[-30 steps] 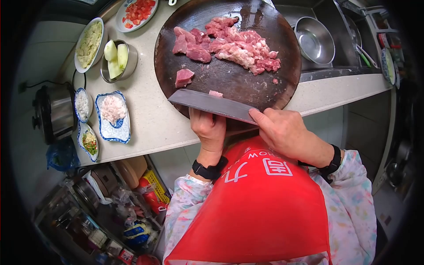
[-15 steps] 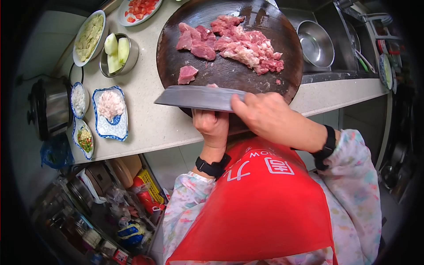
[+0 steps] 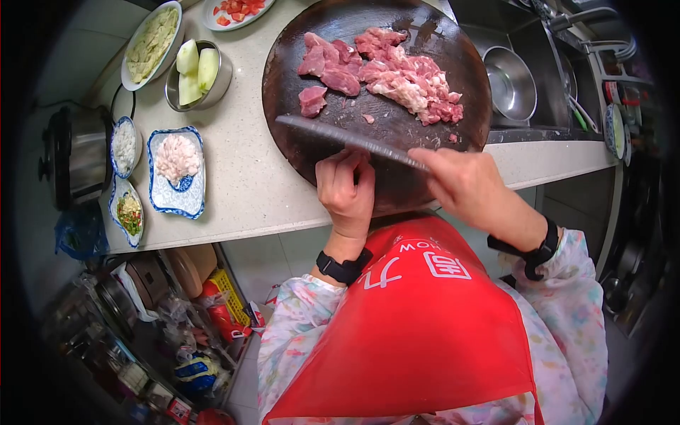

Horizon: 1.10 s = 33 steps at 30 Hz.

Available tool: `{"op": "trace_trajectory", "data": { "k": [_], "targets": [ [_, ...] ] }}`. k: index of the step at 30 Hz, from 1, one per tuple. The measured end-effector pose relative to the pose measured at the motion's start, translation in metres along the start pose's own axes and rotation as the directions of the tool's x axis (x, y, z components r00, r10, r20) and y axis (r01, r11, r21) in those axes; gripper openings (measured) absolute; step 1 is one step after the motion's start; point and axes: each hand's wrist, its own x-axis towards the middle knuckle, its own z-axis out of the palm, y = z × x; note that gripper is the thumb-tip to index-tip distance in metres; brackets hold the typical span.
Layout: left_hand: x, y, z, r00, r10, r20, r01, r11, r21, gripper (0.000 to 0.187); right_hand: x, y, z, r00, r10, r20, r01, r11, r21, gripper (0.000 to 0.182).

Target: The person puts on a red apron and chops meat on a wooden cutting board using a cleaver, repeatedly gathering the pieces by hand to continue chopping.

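My right hand [image 3: 464, 188] is closed around the handle of a cleaver [image 3: 347, 136], its blade tilted and seen mostly edge-on above the chopping board [image 3: 297, 145]. Close below the blade, my left hand [image 3: 346, 195] has its fingers curled together at the board's near side; whatever they hold is hidden. Beyond the blade lie a small cube of raw meat [image 3: 312, 101], a tiny scrap [image 3: 367, 118], larger chunks of meat [image 3: 331, 65] and a pile of cut meat [image 3: 414, 78].
Left on the counter are a blue-rimmed dish of pale minced meat [image 3: 177, 159], a steel bowl [image 3: 225, 78] with peeled vegetable pieces, a bowl of white powder [image 3: 125, 147] and a dish of chopped seasonings [image 3: 129, 212]. A sink with a metal basin [image 3: 510, 81] is right.
The cleaver has turned from broadside to nearly edge-on, its handle end dropping lower, and my right hand has moved right. More of my left hand shows. The view has shifted slightly.
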Motion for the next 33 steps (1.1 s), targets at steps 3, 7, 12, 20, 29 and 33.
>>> {"op": "trace_trajectory", "data": {
  "k": [3,7,12,20,29,33],
  "targets": [
    [0.001,0.000,-0.001,1.000,0.011,0.023,-0.012,0.999,0.042,0.027,-0.010,-0.014,-0.004,0.991,0.025,0.133,-0.017,0.998,-0.055,0.044],
    [-0.001,-0.003,0.001,0.997,0.077,0.013,-0.077,0.997,0.020,0.031,-0.031,-0.015,-0.003,0.983,0.035,0.182,-0.009,0.990,-0.138,0.042],
    [-0.001,-0.006,0.003,0.999,0.039,0.015,-0.040,0.999,0.036,0.031,-0.034,-0.010,-0.011,0.977,0.042,0.208,0.003,0.977,-0.212,0.035],
    [-0.006,-0.004,-0.001,0.998,-0.035,0.053,0.031,0.997,0.067,0.022,0.036,-0.005,0.013,0.989,-0.010,0.145,0.015,0.999,-0.033,0.009],
    [0.000,0.002,0.002,1.000,0.000,-0.015,0.001,0.997,0.079,0.022,-0.015,-0.011,0.002,0.985,0.063,0.163,-0.064,0.998,-0.003,0.028],
    [0.003,0.003,0.007,0.998,0.013,-0.065,-0.009,0.998,0.057,0.026,-0.040,-0.011,-0.007,0.967,0.113,0.230,-0.097,0.992,-0.080,0.031]
  ]
}}
